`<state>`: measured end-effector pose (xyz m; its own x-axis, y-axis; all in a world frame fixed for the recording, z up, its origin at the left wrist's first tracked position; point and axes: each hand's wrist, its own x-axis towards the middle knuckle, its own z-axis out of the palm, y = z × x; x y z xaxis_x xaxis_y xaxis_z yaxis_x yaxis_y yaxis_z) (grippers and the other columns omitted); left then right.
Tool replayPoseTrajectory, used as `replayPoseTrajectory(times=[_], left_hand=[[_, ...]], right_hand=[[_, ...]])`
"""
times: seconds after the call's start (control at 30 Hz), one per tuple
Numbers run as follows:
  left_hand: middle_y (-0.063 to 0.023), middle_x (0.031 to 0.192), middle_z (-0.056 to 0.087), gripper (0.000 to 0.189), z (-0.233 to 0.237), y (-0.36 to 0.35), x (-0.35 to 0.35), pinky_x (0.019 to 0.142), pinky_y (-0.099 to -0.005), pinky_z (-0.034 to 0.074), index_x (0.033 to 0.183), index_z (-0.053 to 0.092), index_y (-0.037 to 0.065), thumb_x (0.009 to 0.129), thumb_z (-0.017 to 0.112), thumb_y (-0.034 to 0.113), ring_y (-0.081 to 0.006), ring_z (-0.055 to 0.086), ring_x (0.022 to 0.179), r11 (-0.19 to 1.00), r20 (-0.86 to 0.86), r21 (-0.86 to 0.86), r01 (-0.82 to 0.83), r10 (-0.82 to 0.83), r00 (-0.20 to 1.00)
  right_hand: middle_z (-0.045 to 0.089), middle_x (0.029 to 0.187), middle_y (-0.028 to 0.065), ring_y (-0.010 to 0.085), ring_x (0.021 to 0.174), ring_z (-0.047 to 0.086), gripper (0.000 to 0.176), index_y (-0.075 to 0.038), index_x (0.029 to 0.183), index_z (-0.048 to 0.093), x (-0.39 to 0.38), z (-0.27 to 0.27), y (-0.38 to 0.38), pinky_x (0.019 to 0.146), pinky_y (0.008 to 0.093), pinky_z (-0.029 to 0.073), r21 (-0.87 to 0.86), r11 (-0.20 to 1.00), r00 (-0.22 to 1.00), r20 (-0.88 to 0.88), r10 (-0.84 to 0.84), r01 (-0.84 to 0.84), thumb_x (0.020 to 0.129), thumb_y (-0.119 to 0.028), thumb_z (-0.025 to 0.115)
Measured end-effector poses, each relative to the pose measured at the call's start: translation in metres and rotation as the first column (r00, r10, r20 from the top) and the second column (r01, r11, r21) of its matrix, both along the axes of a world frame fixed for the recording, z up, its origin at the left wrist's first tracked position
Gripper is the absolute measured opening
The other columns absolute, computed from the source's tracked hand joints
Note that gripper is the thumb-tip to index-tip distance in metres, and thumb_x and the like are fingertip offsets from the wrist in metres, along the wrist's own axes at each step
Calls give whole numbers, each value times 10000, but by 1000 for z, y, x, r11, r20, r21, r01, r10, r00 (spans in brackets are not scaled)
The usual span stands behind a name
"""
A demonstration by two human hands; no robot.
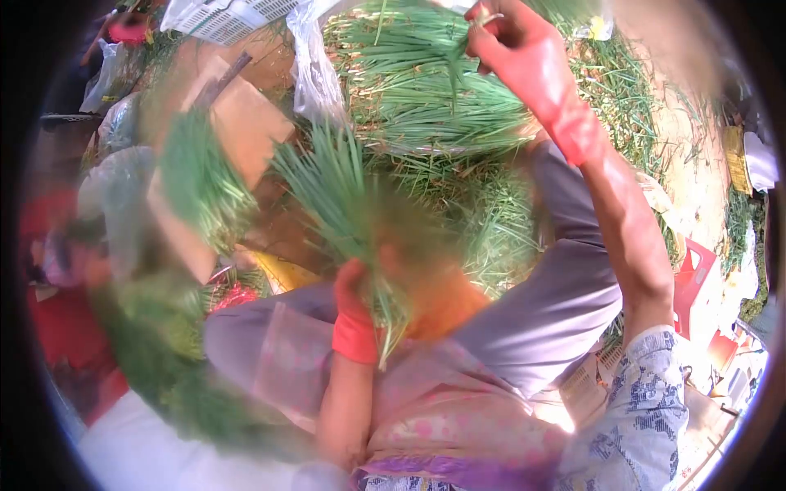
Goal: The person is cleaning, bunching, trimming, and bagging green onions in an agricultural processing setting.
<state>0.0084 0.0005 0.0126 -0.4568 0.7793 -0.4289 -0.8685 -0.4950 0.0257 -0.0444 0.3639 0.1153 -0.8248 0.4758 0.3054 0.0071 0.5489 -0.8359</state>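
Observation:
My left hand, in a red glove, is closed round a bunch of green chives above my lap. The leaves fan up and to the left, while the pale stalk ends hang below the fist. Raised at the upper right, my right hand wears a red glove too. Its fingers are pinched on a thin chive strand with a pale end. Beneath that hand lies a wide pile of chives, leaves mostly lying sideways.
Another chive bunch lies on a cardboard piece at the left. A clear plastic bag hangs by the pile, near a white crate. Loose trimmings cover the ground before my crossed legs. A red plastic item stands right.

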Motion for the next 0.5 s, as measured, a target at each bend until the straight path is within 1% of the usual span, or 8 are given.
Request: replayPoseTrajectory(times=[0.03,0.1,0.13,0.17,0.2,0.23,0.3,0.5], left_hand=[[-146,1259,590,590,-1,2,2,942,-451,559,1455,466,55,920,635,239,-261,668,979,998,-14,63,21,-20,1000],[-195,1449,528,542,2,2,8,926,-480,578,1430,501,44,930,616,217,-291,689,1023,998,-40,56,37,-35,999],[-190,1440,538,536,14,7,10,925,-475,579,1428,504,42,932,612,216,-290,690,1029,996,-27,74,54,-52,998],[-185,1431,549,531,32,15,12,925,-470,580,1425,506,41,934,608,215,-288,691,1036,994,-10,90,69,-68,998],[-180,1422,559,526,44,18,16,925,-465,581,1423,509,40,936,604,214,-287,692,1042,991,11,105,83,-84,996],[-162,1419,564,557,29,8,16,961,-446,568,1418,518,39,907,627,232,-275,676,1099,991,23,11,136,-137,990],[-156,1387,588,608,-15,-7,22,987,-438,555,1422,510,35,875,656,256,-270,663,1130,985,-84,-105,140,-149,985],[-118,1225,661,685,33,-16,34,973,-405,548,1439,489,46,812,684,245,-257,650,1130,923,-392,-380,56,-216,894]], right_hand=[[662,733,43,112,619,603,168,-62,1045,672,21,19,-17,566,272,486,-32,999,998,-55,30,-32,918,-172,657],[668,777,57,106,646,639,142,-62,1033,665,60,29,-56,588,255,519,196,974,976,-165,144,-110,893,-51,647],[669,789,67,168,649,672,156,-87,1021,655,76,24,-70,591,300,563,320,931,951,-189,243,-174,868,-52,654],[676,817,71,224,656,683,186,-114,1005,646,96,19,-83,558,340,573,417,876,952,-71,299,-244,828,-62,669],[676,834,47,224,644,680,209,-129,995,644,112,4,-101,528,345,560,535,810,944,-70,324,-238,796,-93,696],[653,819,40,219,642,671,234,-127,1002,634,127,-5,-119,510,357,544,527,797,916,-81,393,-295,776,-114,695],[601,789,25,215,649,647,281,-127,1056,603,157,-7,-152,511,362,525,559,676,862,155,484,-480,784,-183,652],[623,900,43,207,728,659,291,-111,1093,595,193,-23,-187,587,333,534,604,618,839,171,516,-503,812,-183,607]])
